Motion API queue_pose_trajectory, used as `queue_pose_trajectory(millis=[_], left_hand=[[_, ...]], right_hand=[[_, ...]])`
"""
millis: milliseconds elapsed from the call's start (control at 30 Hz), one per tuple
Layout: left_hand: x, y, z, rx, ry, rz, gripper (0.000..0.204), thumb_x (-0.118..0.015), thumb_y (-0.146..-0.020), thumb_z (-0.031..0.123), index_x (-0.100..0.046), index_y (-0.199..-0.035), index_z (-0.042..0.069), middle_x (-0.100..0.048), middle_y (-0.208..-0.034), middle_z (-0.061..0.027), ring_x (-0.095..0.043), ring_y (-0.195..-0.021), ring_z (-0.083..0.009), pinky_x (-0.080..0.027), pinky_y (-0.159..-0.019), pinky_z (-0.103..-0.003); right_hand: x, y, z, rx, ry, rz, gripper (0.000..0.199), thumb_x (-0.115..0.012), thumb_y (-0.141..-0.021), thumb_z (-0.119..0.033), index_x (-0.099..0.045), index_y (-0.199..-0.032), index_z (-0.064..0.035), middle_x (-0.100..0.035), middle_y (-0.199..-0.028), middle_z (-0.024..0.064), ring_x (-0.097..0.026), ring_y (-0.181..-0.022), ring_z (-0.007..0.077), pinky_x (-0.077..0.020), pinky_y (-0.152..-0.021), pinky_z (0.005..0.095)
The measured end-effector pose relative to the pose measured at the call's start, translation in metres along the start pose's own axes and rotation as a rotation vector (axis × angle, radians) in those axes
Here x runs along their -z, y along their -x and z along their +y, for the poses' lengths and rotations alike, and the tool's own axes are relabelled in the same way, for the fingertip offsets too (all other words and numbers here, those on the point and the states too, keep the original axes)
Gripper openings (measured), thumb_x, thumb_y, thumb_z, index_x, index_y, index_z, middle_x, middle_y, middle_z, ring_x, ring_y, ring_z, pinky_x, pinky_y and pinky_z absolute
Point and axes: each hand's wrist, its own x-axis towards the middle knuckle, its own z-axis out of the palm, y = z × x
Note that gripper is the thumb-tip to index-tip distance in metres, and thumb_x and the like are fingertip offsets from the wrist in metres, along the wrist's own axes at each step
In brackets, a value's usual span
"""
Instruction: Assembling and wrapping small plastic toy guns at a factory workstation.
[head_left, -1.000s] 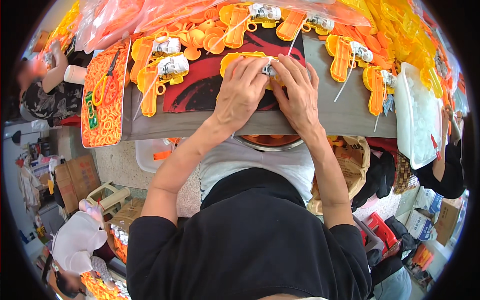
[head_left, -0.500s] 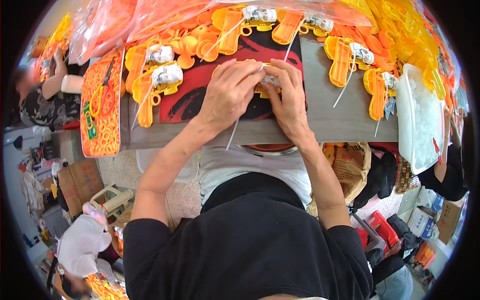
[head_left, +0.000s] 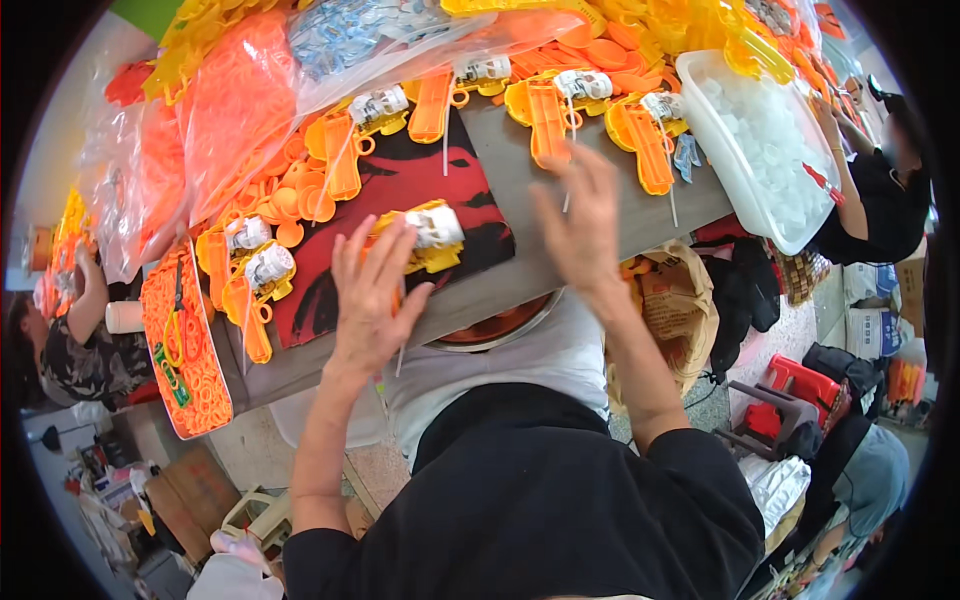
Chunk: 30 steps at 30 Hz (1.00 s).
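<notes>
On the red-and-black mat (head_left: 470,200) lies an orange-and-yellow toy gun half (head_left: 436,262) with a white printed cylinder in it. My left hand (head_left: 365,290) rests over its handle, fingers on top and thumb to the near side, holding it to the mat. A thin white strip hangs below that hand. My right hand (head_left: 582,225), slightly motion-blurred, is above the grey table at the right. Its fingers are apart with nothing visible in them, nearest to another toy gun half (head_left: 545,115) in the far row. That row's halves carry white cylinders and strips too.
At the left stands a tray of small orange rings (head_left: 205,390) with scissors (head_left: 175,320) on it. A white tub of translucent pieces (head_left: 760,200) stands at right. Bagged orange parts (head_left: 235,110) and loose orange discs (head_left: 300,190) line the far side. Other people work at both sides.
My right hand has come off the toy gun half and moved right. My left hand stays on it. The whole view has turned, so the table now slants.
</notes>
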Motion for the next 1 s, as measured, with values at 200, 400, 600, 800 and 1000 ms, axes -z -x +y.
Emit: queue_pose_trajectory(millis=[200, 400, 600, 800, 1000], left_hand=[[-0.033, -0.028, 0.036, -0.06, 0.012, 0.025, 0.062, -0.073, -0.085, 0.015, -0.053, -0.144, 0.011, -0.048, -0.152, -0.0055, -0.038, -0.142, -0.0331, -0.019, -0.121, -0.057], [-0.046, -0.057, 0.042, -0.012, -0.044, 0.088, 0.058, -0.069, -0.088, 0.012, -0.053, -0.144, 0.011, -0.048, -0.152, -0.0042, -0.039, -0.142, -0.0323, -0.022, -0.12, -0.055], [-0.051, -0.057, 0.049, 0.131, -0.105, 0.146, 0.055, -0.065, -0.09, 0.01, -0.053, -0.143, 0.007, -0.049, -0.152, -0.0089, -0.039, -0.14, -0.0351, -0.022, -0.119, -0.056], [-0.092, -0.117, 0.057, 0.177, -0.17, 0.239, 0.053, -0.063, -0.093, 0.014, -0.052, -0.144, 0.006, -0.047, -0.15, -0.0086, -0.039, -0.139, -0.0348, -0.022, -0.117, -0.059], [-0.131, -0.192, 0.064, 0.381, -0.229, 0.374, 0.055, -0.06, -0.097, 0.024, -0.047, -0.147, 0.006, -0.04, -0.152, -0.0174, -0.032, -0.144, -0.0377, -0.016, -0.118, -0.063]], right_hand=[[0.002, -0.019, 0.034, -0.007, 0.089, 0.005, 0.041, -0.075, -0.088, -0.015, -0.065, -0.127, -0.0079, -0.052, -0.141, 0.0176, -0.047, -0.132, 0.0352, -0.0335, -0.114, 0.0488], [-0.02, -0.034, 0.053, 0.195, 0.277, -0.108, 0.022, -0.069, -0.082, -0.008, -0.067, -0.104, -0.0082, -0.061, -0.128, 0.0082, -0.05, -0.128, 0.0319, -0.0285, -0.115, 0.0519], [-0.017, -0.029, 0.054, 0.057, 0.267, 0.043, 0.014, -0.065, -0.072, 0.001, -0.062, -0.083, -0.0078, -0.062, -0.11, 0.0036, -0.053, -0.115, 0.0287, -0.0347, -0.104, 0.0468], [-0.018, -0.03, 0.053, -0.069, 0.252, 0.1, 0.016, -0.064, -0.071, 0.002, -0.062, -0.084, -0.0078, -0.06, -0.103, 0.0038, -0.054, -0.107, 0.0283, -0.0366, -0.099, 0.0448], [-0.022, -0.038, 0.061, -0.016, 0.213, -0.032, 0.043, -0.064, -0.078, 0.001, -0.06, -0.12, -0.0062, -0.051, -0.135, 0.0165, -0.047, -0.127, 0.0378, -0.0238, -0.118, 0.0567]])
